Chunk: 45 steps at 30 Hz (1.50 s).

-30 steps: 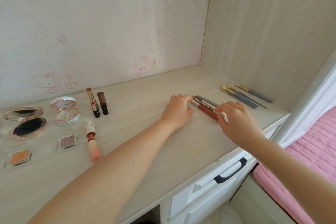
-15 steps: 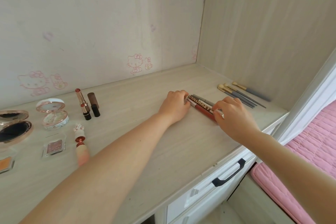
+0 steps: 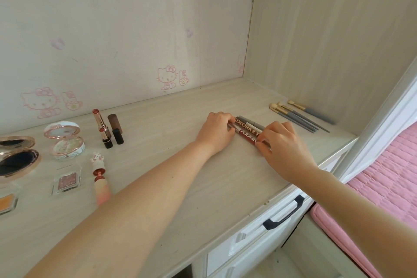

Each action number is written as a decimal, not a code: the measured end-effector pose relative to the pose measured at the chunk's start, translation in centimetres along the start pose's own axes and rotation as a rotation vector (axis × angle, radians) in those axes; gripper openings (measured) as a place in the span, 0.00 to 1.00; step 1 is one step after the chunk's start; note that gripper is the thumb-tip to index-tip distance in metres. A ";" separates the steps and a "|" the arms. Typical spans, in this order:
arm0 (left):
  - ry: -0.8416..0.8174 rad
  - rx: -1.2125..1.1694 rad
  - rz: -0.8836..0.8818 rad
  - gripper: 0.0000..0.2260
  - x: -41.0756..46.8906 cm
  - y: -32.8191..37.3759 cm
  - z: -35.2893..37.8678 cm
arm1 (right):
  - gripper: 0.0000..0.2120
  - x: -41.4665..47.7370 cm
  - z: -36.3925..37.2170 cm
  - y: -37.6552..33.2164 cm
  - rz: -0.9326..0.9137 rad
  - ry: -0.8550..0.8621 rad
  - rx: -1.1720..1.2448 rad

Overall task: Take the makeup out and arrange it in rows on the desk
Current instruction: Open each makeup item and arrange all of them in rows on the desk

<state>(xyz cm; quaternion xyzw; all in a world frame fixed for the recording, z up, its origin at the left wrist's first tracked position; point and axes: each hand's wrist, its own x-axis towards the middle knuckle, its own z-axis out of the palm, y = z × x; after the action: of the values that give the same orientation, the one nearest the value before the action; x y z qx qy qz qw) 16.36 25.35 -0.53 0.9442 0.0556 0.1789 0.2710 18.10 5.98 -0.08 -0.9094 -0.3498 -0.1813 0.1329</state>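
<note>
Over the front edge of the desk (image 3: 180,187), reaches in with both bare forearms from the lower frame; curls the fingers of the left hand (image 3: 215,133) down over the far end of a bundle of lip pens (image 3: 248,130), fingertips touching it; pinches the near end with the right hand (image 3: 284,149), thumb low at the side and bent fingers on top; holds the bundle flat on the wood, right of the desk's middle, squeezed between the two hands, lettering partly readable but not in full.

Below the edge, white drawers with a black handle (image 3: 284,214); to the right, a pink quilted cover (image 3: 383,187).

On the left of the pale wood-grain top, nearest, an orange pan (image 3: 6,201) cut by the frame; just beyond, a glittery eyeshadow pan (image 3: 67,181) and beside it a pink figure-capped tube (image 3: 100,178) lying flat; further back, an open mirror compact (image 3: 15,156), a round floral compact (image 3: 65,140) and lipsticks (image 3: 106,128) side by side.

Beyond the hands, near the right side panel (image 3: 327,40), grey-handled brushes (image 3: 297,115) laid parallel; furthest, a pale back wall with faint pink cat stickers (image 3: 168,78).
</note>
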 end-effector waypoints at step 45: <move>0.541 -1.024 -0.342 0.07 -26.9 -6.4 -23.1 | 0.03 -7.4 -4.5 -25.8 0.004 -0.208 0.836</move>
<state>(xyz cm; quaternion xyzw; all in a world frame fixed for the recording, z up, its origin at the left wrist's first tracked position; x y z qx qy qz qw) -17.25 36.67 6.07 0.5924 0.1803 0.3707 0.6922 -5.73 18.57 3.86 -0.7915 -0.4029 0.0690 0.4544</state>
